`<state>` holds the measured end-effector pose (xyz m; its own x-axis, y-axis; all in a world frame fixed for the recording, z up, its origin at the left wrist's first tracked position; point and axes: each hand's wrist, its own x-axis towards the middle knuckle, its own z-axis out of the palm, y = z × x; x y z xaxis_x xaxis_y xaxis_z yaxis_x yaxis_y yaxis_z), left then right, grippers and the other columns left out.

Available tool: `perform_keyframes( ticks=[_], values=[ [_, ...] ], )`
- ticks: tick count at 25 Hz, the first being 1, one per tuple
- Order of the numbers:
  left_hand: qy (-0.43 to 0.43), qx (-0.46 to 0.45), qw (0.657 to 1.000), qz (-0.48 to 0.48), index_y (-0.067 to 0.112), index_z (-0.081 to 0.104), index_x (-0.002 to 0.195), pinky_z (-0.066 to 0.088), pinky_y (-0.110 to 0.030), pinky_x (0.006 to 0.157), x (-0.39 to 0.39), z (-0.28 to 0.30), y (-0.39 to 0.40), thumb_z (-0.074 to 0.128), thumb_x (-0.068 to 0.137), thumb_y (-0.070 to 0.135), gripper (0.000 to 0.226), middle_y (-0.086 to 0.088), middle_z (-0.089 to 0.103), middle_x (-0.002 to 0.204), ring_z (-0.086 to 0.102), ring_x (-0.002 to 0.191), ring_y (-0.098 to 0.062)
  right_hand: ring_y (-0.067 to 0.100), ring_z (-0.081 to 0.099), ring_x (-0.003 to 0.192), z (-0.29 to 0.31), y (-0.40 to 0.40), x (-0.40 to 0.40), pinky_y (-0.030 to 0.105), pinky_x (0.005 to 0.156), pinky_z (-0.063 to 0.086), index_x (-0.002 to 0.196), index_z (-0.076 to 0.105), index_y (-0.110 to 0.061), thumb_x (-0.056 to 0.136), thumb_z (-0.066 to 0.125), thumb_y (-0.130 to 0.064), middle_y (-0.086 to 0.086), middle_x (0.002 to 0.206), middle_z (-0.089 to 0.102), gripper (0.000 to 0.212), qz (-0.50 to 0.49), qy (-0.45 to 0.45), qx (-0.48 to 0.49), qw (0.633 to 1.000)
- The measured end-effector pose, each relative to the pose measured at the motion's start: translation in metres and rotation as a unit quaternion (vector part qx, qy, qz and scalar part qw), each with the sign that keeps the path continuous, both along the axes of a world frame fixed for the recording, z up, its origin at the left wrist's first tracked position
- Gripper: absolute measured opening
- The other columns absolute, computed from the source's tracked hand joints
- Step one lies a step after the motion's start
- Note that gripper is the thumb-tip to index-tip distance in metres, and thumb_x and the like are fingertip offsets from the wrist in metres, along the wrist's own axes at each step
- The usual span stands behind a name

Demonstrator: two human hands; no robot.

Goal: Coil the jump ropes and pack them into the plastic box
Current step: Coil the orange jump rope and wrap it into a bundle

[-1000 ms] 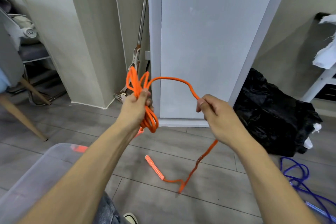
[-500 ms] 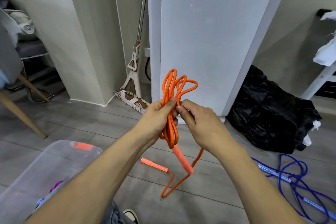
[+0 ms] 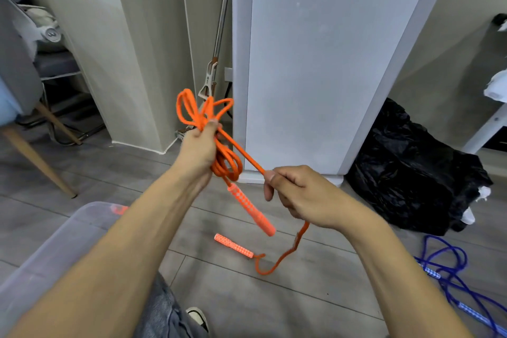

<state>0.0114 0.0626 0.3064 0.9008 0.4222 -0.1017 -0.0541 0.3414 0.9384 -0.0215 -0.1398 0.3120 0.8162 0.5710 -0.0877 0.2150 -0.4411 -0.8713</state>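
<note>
Here the left hand point(image 3: 199, 149) grips a bundle of bright orange jump rope point(image 3: 219, 143) loops, one checkered handle dangling at 5 o'clock. The right hand point(image 3: 297, 195) pinches the taut strand; the other handle lies on the floor. The plastic box point(image 3: 55, 244) sits at 8 o'clock.

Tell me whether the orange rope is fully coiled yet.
Partly coiled. The left hand grips a bundle of orange rope loops; the right hand pinches a loose stretch trailing to a handle on the floor.
</note>
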Motion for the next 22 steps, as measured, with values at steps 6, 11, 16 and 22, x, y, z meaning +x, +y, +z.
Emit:
perform_keyframes(
  ticks=[6, 11, 16, 22],
  values=[
    [-0.034, -0.172, 0.983, 0.054, 0.011, 0.054, 0.079, 0.054, -0.030, 0.056, 0.011, 0.006, 0.039, 0.044, 0.104, 0.015, 0.026, 0.001, 0.061, 0.053, 0.064, 0.050, -0.017, 0.017, 0.032, 0.044, 0.023, -0.033, -0.003, 0.026, 0.050, 0.031, 0.092, 0.065, -0.002, 0.108, 0.040, -0.035, 0.003, 0.057, 0.028, 0.044, 0.082, 0.112, -0.062, 0.988],
    [-0.035, -0.091, 0.995, -0.019, 0.014, 0.055, 0.082, 0.045, -0.022, 0.048, 0.006, 0.005, 0.035, 0.048, 0.103, 0.021, 0.024, 0.005, 0.051, 0.053, 0.049, 0.045, -0.012, 0.013, 0.027, 0.045, 0.020, -0.046, 0.009, 0.022, 0.046, 0.025, 0.081, 0.063, -0.006, 0.105, 0.047, -0.032, -0.006, 0.051, 0.032, 0.038, -0.058, 0.029, -0.030, 0.997],
    [-0.062, 0.190, 0.959, -0.198, 0.012, 0.053, 0.089, 0.036, -0.026, 0.051, -0.016, -0.001, -0.020, 0.044, 0.105, 0.020, 0.020, 0.003, 0.047, 0.062, 0.043, 0.049, -0.013, 0.005, 0.036, 0.046, 0.016, -0.018, 0.006, 0.016, 0.048, 0.029, 0.080, 0.062, -0.018, 0.105, 0.047, -0.032, -0.013, 0.049, 0.041, 0.032, -0.054, -0.136, -0.058, 0.988],
    [-0.105, 0.349, 0.902, -0.230, 0.021, 0.058, 0.091, 0.041, -0.023, 0.053, -0.028, -0.002, -0.033, 0.049, 0.102, 0.032, 0.018, 0.002, 0.054, 0.062, 0.052, 0.057, -0.012, 0.005, 0.041, 0.048, 0.013, -0.013, 0.005, 0.016, 0.050, 0.032, 0.081, 0.061, -0.016, 0.105, 0.046, -0.033, -0.015, 0.051, 0.047, 0.033, -0.084, -0.153, -0.035, 0.984]
  ],
)
